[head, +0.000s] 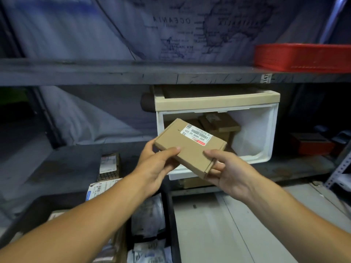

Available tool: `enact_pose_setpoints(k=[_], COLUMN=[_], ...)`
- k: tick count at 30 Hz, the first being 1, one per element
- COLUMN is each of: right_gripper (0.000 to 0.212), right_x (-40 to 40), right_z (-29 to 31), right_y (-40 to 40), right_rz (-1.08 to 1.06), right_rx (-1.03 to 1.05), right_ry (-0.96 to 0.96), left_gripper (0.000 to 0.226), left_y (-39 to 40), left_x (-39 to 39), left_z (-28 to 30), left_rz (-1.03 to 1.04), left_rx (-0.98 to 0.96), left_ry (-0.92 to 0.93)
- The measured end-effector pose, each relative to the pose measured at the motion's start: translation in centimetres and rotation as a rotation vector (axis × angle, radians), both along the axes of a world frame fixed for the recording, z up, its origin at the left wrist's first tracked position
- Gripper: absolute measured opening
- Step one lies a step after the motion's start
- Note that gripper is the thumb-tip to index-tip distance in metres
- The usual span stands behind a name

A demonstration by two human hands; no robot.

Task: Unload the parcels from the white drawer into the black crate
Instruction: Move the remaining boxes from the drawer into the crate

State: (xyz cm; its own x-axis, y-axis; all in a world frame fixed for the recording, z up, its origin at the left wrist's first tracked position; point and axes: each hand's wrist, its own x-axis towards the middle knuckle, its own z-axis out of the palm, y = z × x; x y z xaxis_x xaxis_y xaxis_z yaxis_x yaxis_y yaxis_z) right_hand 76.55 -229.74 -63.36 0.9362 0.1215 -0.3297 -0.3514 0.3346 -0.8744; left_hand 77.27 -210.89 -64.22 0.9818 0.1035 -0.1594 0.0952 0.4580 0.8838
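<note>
Fingers (215, 167) of my right hand (228, 172) curl under the near corner of a flat cardboard parcel (190, 147), thumb on top; my left hand (155, 164) grips its left end the same way. I hold it tilted, label up, in front of the white drawer (266, 133), which stands pulled open with more brown parcels (220, 123) inside. Below my forearms sits the black crate (171, 211), holding bagged packets (147, 215). A red tray (303, 56) rests on the shelf above.
</note>
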Motion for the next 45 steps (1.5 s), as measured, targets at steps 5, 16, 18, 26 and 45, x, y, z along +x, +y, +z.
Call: enact_pose_setpoints(k=[5,16,18,26,45], right_gripper=[0.046,0.044,0.042,0.032,0.048], right_x=[-0.2,-0.8,-0.9,-0.5,0.2], right_z=[-0.8,-1.0,-0.7,-0.1,0.4], right_y=[2.3,4.3,4.2,4.0,0.2], right_rz=[0.077,0.082,0.081,-0.051,-0.051], right_rx=[-0.039,-0.082,-0.080,-0.049,0.000], right_ry=[-0.017,-0.024,-0.028,-0.080,-0.150], left_gripper=[0.060,0.053,0.051,0.050,0.030], left_y=[0.1,-0.3,0.1,0.3,1.0], left_x=[-0.1,-0.3,0.0,0.0,0.1], left_z=[-0.7,0.0,0.4,-0.1,1.1], left_rz=[0.145,0.019,0.039,0.077,0.211], left_rx=[-0.083,0.041,0.064,0.160,0.134], left_ry=[-0.001,-0.102,-0.115,-0.071,-0.008])
